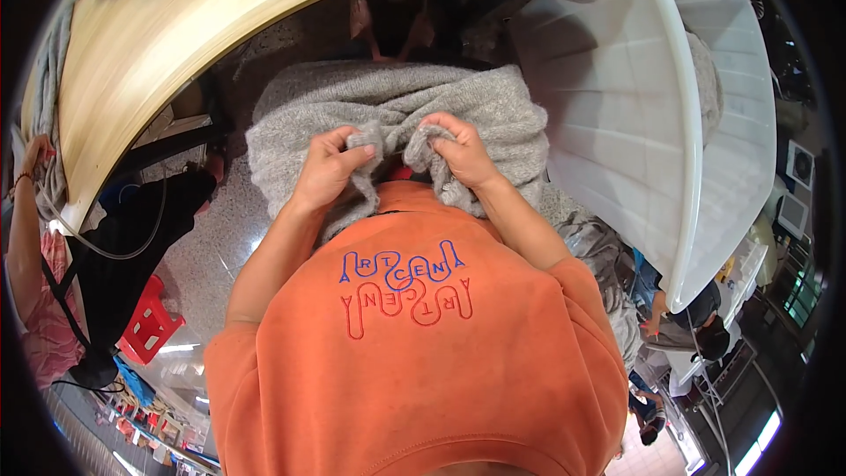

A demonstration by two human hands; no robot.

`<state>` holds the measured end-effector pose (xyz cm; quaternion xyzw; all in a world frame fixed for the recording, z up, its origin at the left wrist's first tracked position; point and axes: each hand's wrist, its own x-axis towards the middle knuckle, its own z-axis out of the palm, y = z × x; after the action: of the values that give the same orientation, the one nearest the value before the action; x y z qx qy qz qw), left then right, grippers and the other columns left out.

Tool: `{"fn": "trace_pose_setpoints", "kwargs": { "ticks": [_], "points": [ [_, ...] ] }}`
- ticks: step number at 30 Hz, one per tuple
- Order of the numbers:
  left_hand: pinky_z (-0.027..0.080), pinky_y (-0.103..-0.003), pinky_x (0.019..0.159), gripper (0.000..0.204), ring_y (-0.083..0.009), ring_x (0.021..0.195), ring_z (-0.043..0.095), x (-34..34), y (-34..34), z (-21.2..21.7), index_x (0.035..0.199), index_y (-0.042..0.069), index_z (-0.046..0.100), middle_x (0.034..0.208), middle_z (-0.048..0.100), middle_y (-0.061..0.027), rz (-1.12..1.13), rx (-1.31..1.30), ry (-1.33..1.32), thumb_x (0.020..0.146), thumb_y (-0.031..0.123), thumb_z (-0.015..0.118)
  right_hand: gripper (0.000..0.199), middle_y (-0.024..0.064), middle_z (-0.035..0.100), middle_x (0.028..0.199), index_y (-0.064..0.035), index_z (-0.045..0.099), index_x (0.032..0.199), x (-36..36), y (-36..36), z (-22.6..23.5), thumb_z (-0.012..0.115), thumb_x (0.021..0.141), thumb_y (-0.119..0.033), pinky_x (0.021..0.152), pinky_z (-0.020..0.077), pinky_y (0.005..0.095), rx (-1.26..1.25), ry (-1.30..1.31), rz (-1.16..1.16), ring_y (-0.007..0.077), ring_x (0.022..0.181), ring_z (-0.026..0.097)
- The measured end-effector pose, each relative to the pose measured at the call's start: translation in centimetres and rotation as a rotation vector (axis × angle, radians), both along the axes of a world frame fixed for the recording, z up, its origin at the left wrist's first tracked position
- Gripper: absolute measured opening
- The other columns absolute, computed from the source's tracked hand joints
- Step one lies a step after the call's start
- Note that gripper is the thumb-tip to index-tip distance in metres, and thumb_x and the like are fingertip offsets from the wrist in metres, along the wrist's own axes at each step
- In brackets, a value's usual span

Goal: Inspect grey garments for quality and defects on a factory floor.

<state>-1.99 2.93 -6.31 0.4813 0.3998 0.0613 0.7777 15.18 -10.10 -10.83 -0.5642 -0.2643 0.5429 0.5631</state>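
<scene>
A grey knitted garment (388, 92) lies bunched across my lap, its knit soft and fuzzy. My left hand (333, 163) pinches one gathered edge of it between thumb and fingers. On the other side my right hand (458, 152) grips another folded edge. The two hands are a short way apart, with a gap between the held edges near my waist. Which part of the garment each edge is cannot be made out.
A pale wooden table (145, 53) curves along the far left, grey knits heaped on its edge. At right stands a large white plastic bin (608, 115). A red stool (150, 322) and a co-worker's arm (28, 203) are at left. More grey knitwear (599, 251) lies beside me at right.
</scene>
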Motion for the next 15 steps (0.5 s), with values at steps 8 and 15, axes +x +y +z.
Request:
{"fn": "trace_pose_setpoints", "kwargs": {
  "ticks": [8, 15],
  "points": [
    [0.044, -0.021, 0.059, 0.01, -0.0073, 0.066, 0.055, 1.8, -2.0, -0.7, 0.088, -0.003, 0.06, 0.077, 0.061, -0.0043, 0.053, -0.173, -0.063, 0.08, 0.003, 0.058, 0.029, 0.0157, 0.057, 0.086, -0.0014, 0.056, 0.092, -2.4, 0.6, 3.2, 0.055, 0.064, 0.005, 0.067, 0.0471, 0.0364, 0.365, -0.786, 0.015, 0.0346, 0.078, 0.056],
    [0.045, -0.02, 0.062, 0.012, -0.007, 0.068, 0.055, 1.5, -2.8, -1.0, 0.088, -0.002, 0.06, 0.077, 0.061, -0.0025, -0.085, -0.239, -0.003, 0.076, 0.0, 0.059, 0.027, 0.0154, 0.056, 0.084, 0.0, 0.052, 0.093, -2.6, 0.4, 2.6, 0.053, 0.067, 0.006, 0.066, 0.0461, 0.038, 0.25, -0.855, -0.17, 0.0336, 0.076, 0.056]
  ]
}}
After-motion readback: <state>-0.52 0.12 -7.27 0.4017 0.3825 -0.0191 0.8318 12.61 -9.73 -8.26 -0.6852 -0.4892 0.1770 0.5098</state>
